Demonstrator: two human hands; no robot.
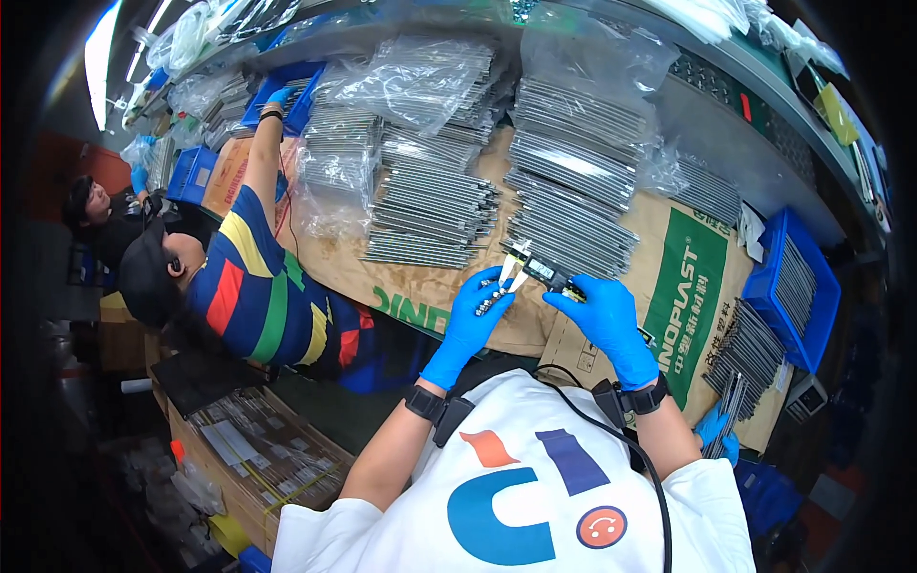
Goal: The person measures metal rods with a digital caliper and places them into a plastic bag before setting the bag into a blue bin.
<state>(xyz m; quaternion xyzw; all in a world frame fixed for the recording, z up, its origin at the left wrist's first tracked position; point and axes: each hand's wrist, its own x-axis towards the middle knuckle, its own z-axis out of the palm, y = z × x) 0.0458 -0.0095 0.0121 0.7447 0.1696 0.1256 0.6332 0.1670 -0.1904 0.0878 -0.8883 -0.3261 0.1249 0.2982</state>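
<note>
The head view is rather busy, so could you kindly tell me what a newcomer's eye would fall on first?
Probably the blue-gloved right hand near the middle, holding a dark caliper, with the blue-gloved left hand beside it holding small metal pieces. Just beyond them lie stacks of shiny metal rods. To the left, a co-worker's striped shirt stands out with its red, yellow and green bands.
</note>
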